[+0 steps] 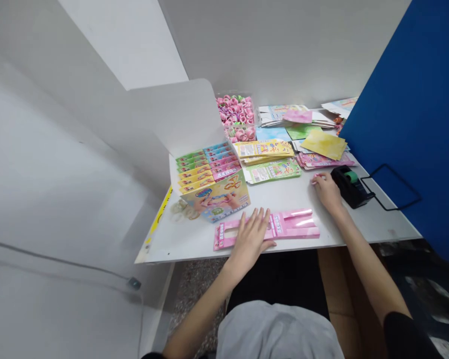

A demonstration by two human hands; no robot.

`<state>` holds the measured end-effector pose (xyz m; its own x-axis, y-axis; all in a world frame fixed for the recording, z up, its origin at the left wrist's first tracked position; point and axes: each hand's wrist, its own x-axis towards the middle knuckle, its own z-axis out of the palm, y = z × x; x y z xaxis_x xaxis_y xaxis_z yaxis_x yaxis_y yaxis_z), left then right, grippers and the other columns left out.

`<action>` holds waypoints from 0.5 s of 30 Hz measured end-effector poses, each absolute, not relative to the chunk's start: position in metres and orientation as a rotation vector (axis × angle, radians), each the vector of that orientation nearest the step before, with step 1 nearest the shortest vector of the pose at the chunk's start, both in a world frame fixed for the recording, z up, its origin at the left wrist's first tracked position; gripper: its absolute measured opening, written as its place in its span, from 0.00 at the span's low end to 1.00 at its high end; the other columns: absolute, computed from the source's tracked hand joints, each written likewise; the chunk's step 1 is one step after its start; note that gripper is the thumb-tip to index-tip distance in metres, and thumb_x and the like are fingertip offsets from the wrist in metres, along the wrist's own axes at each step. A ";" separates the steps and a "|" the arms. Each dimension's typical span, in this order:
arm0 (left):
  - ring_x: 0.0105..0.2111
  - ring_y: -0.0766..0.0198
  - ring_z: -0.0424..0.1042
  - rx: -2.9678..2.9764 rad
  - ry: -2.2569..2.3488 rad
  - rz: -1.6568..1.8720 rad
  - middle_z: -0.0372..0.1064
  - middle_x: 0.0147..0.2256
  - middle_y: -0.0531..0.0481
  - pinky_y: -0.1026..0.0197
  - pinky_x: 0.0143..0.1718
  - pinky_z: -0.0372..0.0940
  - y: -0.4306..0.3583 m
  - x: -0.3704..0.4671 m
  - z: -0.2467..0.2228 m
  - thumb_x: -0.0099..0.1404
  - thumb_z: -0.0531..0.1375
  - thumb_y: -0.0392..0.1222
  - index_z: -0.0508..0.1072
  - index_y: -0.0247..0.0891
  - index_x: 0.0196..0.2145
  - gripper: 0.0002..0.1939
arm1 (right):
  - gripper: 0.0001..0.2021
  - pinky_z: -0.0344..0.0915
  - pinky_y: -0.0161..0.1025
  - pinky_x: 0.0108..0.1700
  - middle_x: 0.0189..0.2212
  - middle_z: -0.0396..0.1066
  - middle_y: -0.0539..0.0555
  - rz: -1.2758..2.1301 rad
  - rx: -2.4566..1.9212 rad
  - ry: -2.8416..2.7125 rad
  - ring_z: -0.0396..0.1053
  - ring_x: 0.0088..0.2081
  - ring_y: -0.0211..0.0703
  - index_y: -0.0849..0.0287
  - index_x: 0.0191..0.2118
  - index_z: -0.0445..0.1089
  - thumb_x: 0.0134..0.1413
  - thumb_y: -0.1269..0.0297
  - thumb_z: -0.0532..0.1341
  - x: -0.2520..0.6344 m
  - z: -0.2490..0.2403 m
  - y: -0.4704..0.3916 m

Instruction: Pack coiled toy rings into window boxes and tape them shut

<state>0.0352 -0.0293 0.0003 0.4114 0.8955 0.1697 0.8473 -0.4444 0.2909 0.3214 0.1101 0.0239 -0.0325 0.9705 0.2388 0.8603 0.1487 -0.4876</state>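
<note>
My left hand [250, 238] lies with outstretched fingers on a flattened pink carton [294, 224] near the table's front edge. A long cut-out window shows at the carton's left part, and its right end has open flaps. Beside the tape dispenser [351, 187], my right hand [328, 193] is closed on a small pink piece [315, 179] at its fingertips; its exact kind cannot be made out. Left of the carton stands an open display box [224, 199], packed with rows of green, blue, yellow and pink small boxes [194, 172].
Behind the display box, a clear tub [255, 112] holds many pink and green rings. Stacks of yellow cartons [264, 149], green cartons [275, 170] and pink cartons [322, 160] lie mid-table. A blue panel [407, 124] borders the right side. Pale rings [189, 212] rest at left.
</note>
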 end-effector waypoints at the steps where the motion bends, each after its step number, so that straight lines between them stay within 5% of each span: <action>1: 0.71 0.45 0.49 2.437 1.495 0.478 0.52 0.70 0.34 0.35 0.70 0.45 -0.029 0.035 0.003 0.65 0.66 0.51 0.45 0.40 0.73 0.48 | 0.16 0.67 0.54 0.55 0.51 0.72 0.66 0.309 -1.712 -1.899 0.71 0.52 0.57 0.62 0.45 0.76 0.64 0.70 0.50 0.318 0.023 0.105; 6: 0.73 0.49 0.46 1.823 1.142 0.724 0.42 0.73 0.40 0.43 0.71 0.47 -0.033 0.041 0.015 0.64 0.67 0.55 0.42 0.49 0.73 0.50 | 0.12 0.73 0.43 0.39 0.35 0.76 0.56 0.720 -1.418 -1.710 0.77 0.34 0.46 0.58 0.42 0.71 0.64 0.56 0.58 0.292 0.031 0.051; 9: 0.69 0.46 0.55 1.402 0.945 0.915 0.49 0.71 0.37 0.45 0.68 0.54 -0.036 0.060 0.020 0.59 0.71 0.54 0.46 0.48 0.72 0.53 | 0.13 0.71 0.41 0.35 0.27 0.72 0.50 1.149 -1.159 -1.549 0.73 0.29 0.43 0.56 0.37 0.69 0.56 0.51 0.67 0.273 0.040 0.013; 12: 0.55 0.51 0.73 1.118 0.900 1.042 0.70 0.57 0.39 0.51 0.57 0.68 -0.036 0.079 0.022 0.59 0.70 0.52 0.64 0.41 0.61 0.37 | 0.13 0.66 0.37 0.31 0.30 0.67 0.50 1.188 -1.079 -1.544 0.68 0.29 0.39 0.55 0.32 0.70 0.55 0.52 0.69 0.261 0.046 -0.011; 15: 0.41 0.61 0.74 1.064 0.919 1.072 0.72 0.40 0.49 0.59 0.46 0.70 -0.037 0.085 0.027 0.57 0.71 0.47 0.70 0.38 0.43 0.20 | 0.13 0.64 0.36 0.33 0.32 0.62 0.50 1.127 -1.089 -1.614 0.64 0.32 0.39 0.56 0.28 0.70 0.54 0.54 0.70 0.262 0.049 -0.020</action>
